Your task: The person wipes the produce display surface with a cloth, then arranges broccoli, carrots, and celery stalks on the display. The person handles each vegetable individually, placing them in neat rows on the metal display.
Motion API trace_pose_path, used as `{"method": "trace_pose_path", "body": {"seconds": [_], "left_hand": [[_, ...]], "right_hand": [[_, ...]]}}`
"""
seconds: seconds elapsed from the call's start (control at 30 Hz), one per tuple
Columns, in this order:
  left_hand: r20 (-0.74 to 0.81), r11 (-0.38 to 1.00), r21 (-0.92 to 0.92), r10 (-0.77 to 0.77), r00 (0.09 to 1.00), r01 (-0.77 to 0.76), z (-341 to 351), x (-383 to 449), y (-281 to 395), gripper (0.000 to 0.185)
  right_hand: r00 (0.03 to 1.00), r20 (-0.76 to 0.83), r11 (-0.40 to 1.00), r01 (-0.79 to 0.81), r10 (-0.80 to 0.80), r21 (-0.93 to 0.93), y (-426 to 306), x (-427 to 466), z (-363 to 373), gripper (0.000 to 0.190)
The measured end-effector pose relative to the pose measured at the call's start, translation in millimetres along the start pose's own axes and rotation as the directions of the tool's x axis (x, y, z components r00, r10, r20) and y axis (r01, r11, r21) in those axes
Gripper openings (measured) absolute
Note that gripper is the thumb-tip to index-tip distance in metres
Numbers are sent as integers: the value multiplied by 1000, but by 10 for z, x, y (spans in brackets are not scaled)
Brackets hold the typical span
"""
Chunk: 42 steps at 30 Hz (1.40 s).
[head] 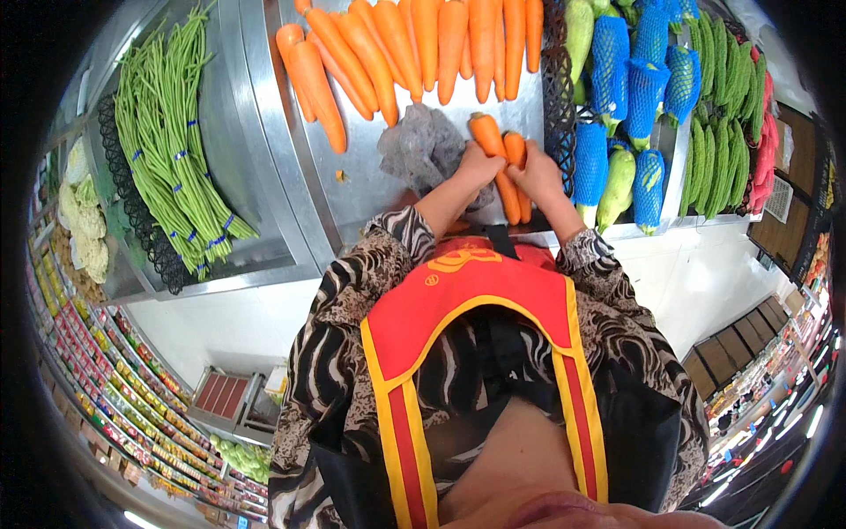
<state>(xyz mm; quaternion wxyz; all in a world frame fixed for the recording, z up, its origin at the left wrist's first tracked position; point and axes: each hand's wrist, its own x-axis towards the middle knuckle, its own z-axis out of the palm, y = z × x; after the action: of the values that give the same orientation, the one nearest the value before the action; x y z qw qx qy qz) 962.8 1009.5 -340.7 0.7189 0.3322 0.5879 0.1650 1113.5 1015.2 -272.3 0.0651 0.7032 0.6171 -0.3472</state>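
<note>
Two carrots lie side by side near the front edge of the metal display tray [353, 205]. My left hand [478, 166] grips the left carrot [487, 134], its fingers partly hidden behind the wrist. Around the right carrot [515, 147], my right hand [538, 174] has its thumb and fingers closed. A crumpled grey cloth or bag [421, 142] rests against my left hand and wrist. Farther back, a row of carrots [451, 49] is laid with the tips towards me. A small orange scrap [341, 176] sits on the metal to the left.
Bundled long beans [175, 142] fill the tray on the left. Black mesh edging [557, 112] borders the carrots on the right. Beyond it are squashes in blue foam nets [590, 165] and bitter gourds [717, 162]. Stocked shelves [112, 370] stand behind at the left.
</note>
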Motion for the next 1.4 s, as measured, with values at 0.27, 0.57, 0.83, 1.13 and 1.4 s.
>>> {"method": "trace_pose_path", "body": {"seconds": [0.27, 0.57, 0.83, 1.13, 1.4], "left_hand": [[3, 856, -475, 234, 972, -205, -343, -450, 838, 46], [-375, 829, -267, 380, 846, -491, -848, -197, 1586, 42], [-445, 756, 286, 649, 617, -589, -181, 761, 1781, 82], [-209, 856, -58, 493, 844, -514, -1529, -583, 1060, 34], [-215, 897, 395, 298, 930, -197, -1580, -1840, -457, 32]], "right_hand": [[953, -243, 860, 272, -180, 431, -497, 20, -637, 55], [813, -542, 977, 196, -211, -86, -1008, 855, -1441, 67], [814, -545, 976, 120, -201, -182, -911, 1336, -1395, 47], [807, -169, 824, 560, -566, -84, -936, 376, -668, 54], [896, 130, 887, 441, -425, -139, -848, -133, 294, 62]]}}
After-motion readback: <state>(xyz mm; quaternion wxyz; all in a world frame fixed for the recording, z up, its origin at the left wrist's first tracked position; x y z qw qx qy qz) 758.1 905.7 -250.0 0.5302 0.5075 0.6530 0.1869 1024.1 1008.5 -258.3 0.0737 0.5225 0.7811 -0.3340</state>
